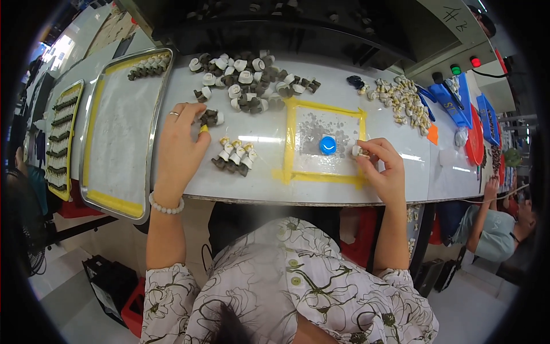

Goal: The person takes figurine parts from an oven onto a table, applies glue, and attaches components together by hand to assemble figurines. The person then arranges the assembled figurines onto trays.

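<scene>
My left hand has its thumb and fingers closed around the end of a small dark-and-white figurine piece just above the table. Yellow wrapping covers the thumb tip. My right hand pinches a small white-and-gold piece by the right side of a yellow-taped square. Inside that square sits a round blue cap, with wet-looking spots around it. Between my hands, a few joined figurines with dark bases, white bodies and gold tops lie in a row.
Many dark-and-white pieces are heaped at the back, and white-and-gold pieces at the back right. A metal tray holds a figurine row on the left, beside a filled yellow-edged tray. Blue bins stand right; another person sits beyond.
</scene>
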